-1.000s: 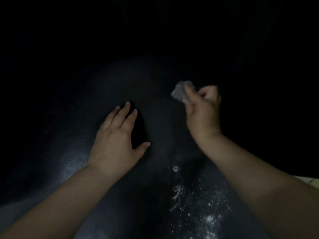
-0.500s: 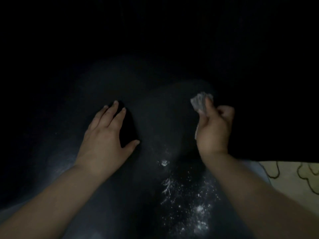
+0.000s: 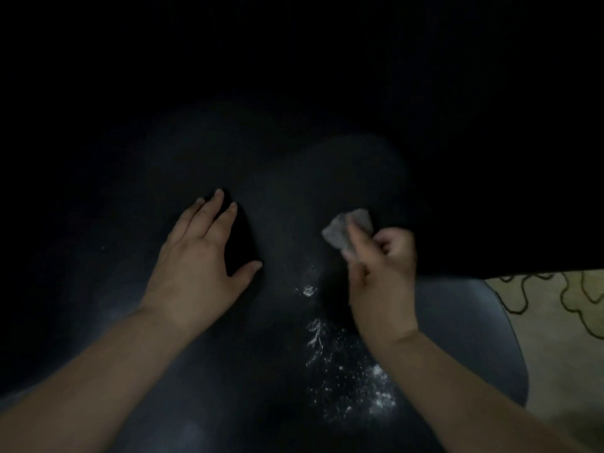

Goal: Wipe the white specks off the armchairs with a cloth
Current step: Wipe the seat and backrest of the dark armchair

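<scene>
A dark armchair (image 3: pixel 281 178) fills most of the dim view. White specks (image 3: pixel 346 364) lie scattered over its seat, just below and left of my right wrist, with a small patch (image 3: pixel 308 290) higher up. My right hand (image 3: pixel 382 282) is closed around a small grey cloth (image 3: pixel 346 232), which sticks out above the fingers, close over the seat. My left hand (image 3: pixel 202 266) lies flat on the seat with its fingers spread, empty.
The chair's rounded grey edge (image 3: pixel 474 322) shows at the right. Beyond it is a pale floor covering with dark curly lines (image 3: pixel 562 305). The upper part of the view is too dark to read.
My right hand with the cloth has come down and toward me over the seat. The view has shifted, so more of the pale floor shows at the right. The left hand stays flat.
</scene>
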A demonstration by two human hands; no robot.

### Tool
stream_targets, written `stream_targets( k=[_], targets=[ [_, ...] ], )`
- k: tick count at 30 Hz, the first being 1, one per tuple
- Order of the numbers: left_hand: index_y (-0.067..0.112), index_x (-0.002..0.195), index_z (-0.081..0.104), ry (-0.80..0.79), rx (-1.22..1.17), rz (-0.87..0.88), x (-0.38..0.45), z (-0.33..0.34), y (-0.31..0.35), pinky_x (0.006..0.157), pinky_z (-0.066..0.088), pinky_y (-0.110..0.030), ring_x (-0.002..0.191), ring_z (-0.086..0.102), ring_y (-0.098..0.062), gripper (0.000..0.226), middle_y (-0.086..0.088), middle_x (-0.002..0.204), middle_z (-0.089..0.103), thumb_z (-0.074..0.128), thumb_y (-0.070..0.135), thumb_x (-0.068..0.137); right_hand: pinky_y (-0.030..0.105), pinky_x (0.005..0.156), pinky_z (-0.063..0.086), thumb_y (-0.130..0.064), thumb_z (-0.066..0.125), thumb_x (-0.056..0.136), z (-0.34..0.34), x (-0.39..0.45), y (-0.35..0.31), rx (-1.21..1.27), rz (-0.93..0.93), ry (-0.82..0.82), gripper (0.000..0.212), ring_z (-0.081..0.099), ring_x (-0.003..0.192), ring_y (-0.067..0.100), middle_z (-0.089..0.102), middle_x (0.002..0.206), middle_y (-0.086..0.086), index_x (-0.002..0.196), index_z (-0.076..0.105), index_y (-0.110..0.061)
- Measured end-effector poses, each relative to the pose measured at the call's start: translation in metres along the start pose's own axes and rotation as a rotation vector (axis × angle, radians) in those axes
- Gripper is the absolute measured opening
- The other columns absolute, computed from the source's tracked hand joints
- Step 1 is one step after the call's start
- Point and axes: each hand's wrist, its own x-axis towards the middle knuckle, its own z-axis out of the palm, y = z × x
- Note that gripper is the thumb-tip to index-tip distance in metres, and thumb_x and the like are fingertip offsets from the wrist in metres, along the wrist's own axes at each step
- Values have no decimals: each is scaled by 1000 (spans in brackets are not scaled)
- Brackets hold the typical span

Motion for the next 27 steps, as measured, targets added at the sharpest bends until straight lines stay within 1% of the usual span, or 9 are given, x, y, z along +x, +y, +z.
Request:
stream_targets(
  k=[3, 7, 9, 12, 17, 21, 23, 24, 27],
  targets=[
    [19, 150, 27, -11, 0, 12, -3, 1, 2, 118, 9, -33, 146, 9, -19, 90, 1, 160, 12, 68, 50, 77, 11, 79, 31, -29, 48, 93, 13, 10, -10, 19, -305, -128, 28, 35, 90, 3, 40, 103, -8, 117, 62, -35],
    [18, 150, 27, -11, 9, 20, -9, 1, 1, 118, 9, -33, 146, 9, -20, 89, 1, 160, 13, 67, 51, 77, 19, 75, 43, -33, 63, 87, 3, 40, 3, -178, -46, 139, 11, 49, 89, 16, 44, 96, 0, 80, 55, -34],
    [19, 150, 27, -11, 2, 15, -13, 0, 0, 118, 9, -33, 146, 8, -19, 89, 3, 160, 12, 67, 52, 77, 28, 81, 46, -13, 65, 87, 3, 21, 2, -10, 105, 190, 21, 48, 92, 25, 43, 101, 5, 99, 60, -29],
    [19, 150, 27, -16, 4, 19, -20, 1, -1, 118, 9, -33, 146, 8, -19, 89, 2, 160, 12, 68, 51, 77, 42, 82, 49, 2, 61, 84, 12, -8, -15, 42, 46, 82, 53, 46, 91, 29, 41, 102, 9, 130, 58, -24],
    [17, 149, 31, 3, -4, -2, -36, 4, -3, 117, 11, -32, 145, 12, -20, 88, 0, 159, 17, 71, 48, 76, 43, 69, 48, -2, 67, 84, 1, -15, -19, -20, -283, -187, 47, 46, 83, 30, 45, 92, 8, 125, 64, -25],
    [18, 149, 30, -6, -4, 8, -48, 9, -6, 116, 11, -32, 145, 11, -20, 89, 1, 159, 16, 71, 48, 76, 40, 81, 47, -18, 56, 92, 1, 10, -2, -112, -219, -119, 27, 48, 94, 28, 50, 106, 12, 116, 64, -27],
    [19, 150, 29, -9, -15, 6, -54, 12, -6, 117, 10, -32, 146, 10, -19, 90, 1, 159, 15, 71, 48, 76, 29, 70, 48, -32, 63, 89, 13, 15, -14, -88, -147, -9, 6, 48, 86, 16, 47, 101, 2, 94, 62, -29],
    [19, 150, 28, -7, -22, 0, -56, 13, -5, 117, 9, -31, 146, 9, -19, 90, 2, 160, 14, 71, 48, 77, 29, 66, 45, -41, 66, 86, 18, 8, -22, -71, -125, 15, 13, 46, 82, 13, 45, 96, -2, 85, 59, -31],
    [20, 151, 26, -6, -33, -9, -64, 16, -4, 117, 6, -29, 146, 7, -19, 90, 2, 160, 11, 69, 50, 78, 32, 72, 41, -26, 63, 90, 14, -22, -34, -28, -380, -173, 24, 45, 88, 20, 46, 97, 0, 113, 68, -28]
  ],
)
